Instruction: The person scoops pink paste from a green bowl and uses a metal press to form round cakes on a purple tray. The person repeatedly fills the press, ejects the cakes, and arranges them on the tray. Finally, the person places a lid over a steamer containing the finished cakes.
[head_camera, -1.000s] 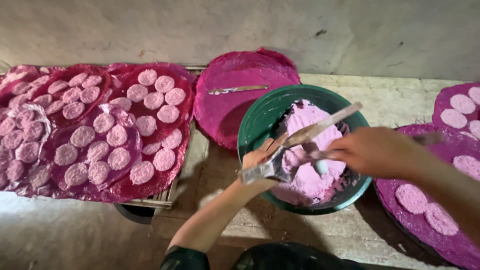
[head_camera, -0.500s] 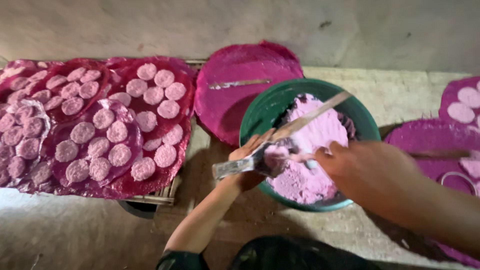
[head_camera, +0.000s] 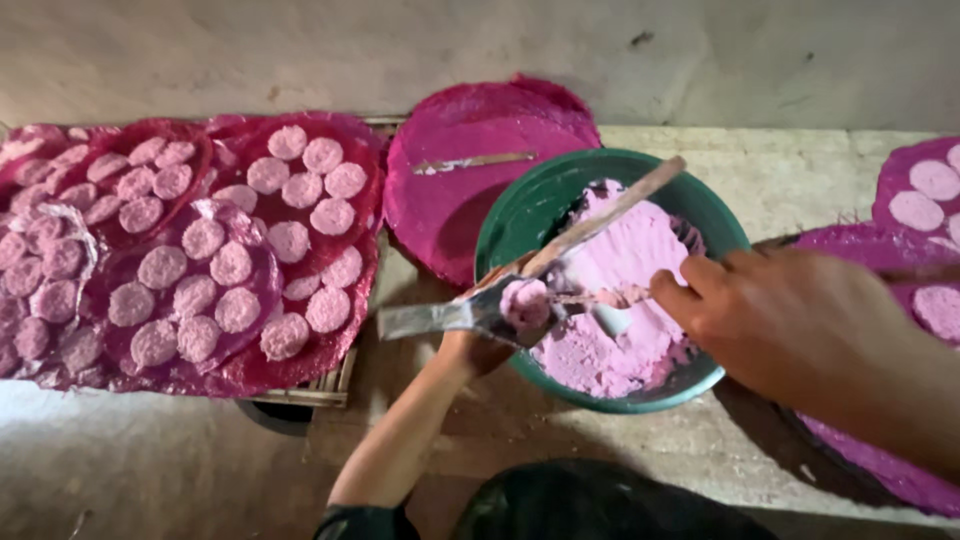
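Head camera looked straight down, and the left hand (head_camera: 480, 340) was curled tight around a flat metal scraper (head_camera: 455, 315) at the near left rim of the green bowl (head_camera: 520, 215). A round pink lump (head_camera: 525, 302) sat on that blade, just over the rim. The right hand (head_camera: 790, 320) reached in from the right edge of the worktop (head_camera: 800, 170), fingers closed on a small tool (head_camera: 610, 310) whose tip touched the pink paste (head_camera: 620, 270) in the bowl; what kind of tool it was, I could not tell. A long wooden stick (head_camera: 610, 215) leaned across the bowl, its upper end over the far rim. Behind the bowl, at the far edge against the wall, lay a pink round mat (head_camera: 450, 200) with a thin blade (head_camera: 470, 162) resting on it. Off to the left, red sheets (head_camera: 240, 370) on a tray carried rows of pink discs (head_camera: 230, 265), packed close together. More pink discs (head_camera: 935, 180) lay on mats at the right edge.
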